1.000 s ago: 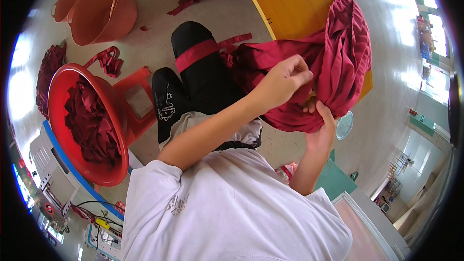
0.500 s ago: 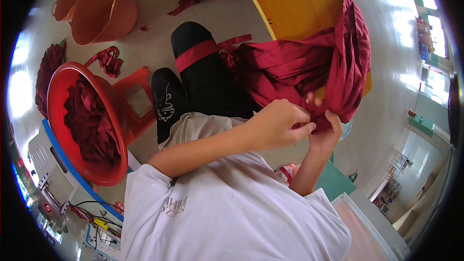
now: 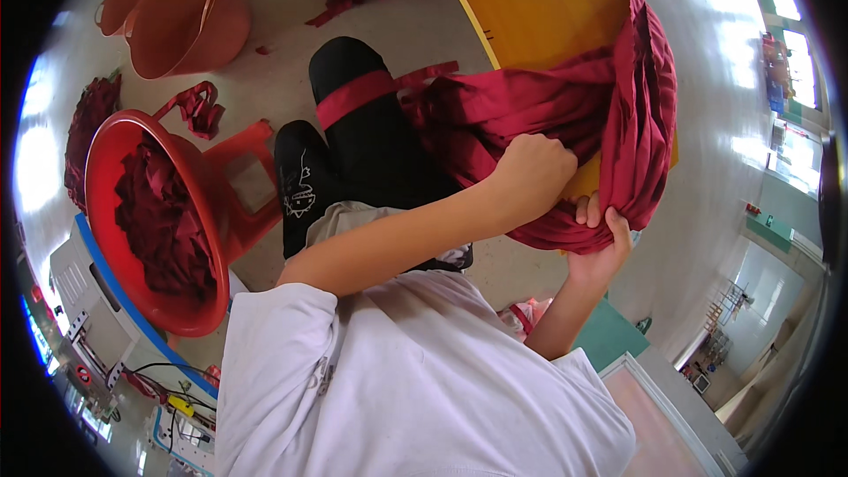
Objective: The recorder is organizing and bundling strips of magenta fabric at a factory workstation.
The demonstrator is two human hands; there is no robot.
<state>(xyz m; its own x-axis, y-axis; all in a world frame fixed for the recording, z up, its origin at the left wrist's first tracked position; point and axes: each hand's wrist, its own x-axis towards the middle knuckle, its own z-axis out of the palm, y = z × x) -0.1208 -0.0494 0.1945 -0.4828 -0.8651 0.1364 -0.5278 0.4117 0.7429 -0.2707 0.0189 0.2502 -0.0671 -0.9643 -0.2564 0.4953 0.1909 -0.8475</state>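
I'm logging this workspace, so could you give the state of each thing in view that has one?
Left hand: curled at the cloth; grip hidden
Right hand: fingers curled on the cloth's edge
Dark red cloth: gathered in folds
Yellow table: partly covered by cloth
Red basin: holding crumpled dark red pieces

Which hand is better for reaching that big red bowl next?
Probably the left hand: it's nearer the red bowl, while the right hand is farther away, holding the maroon cloth.
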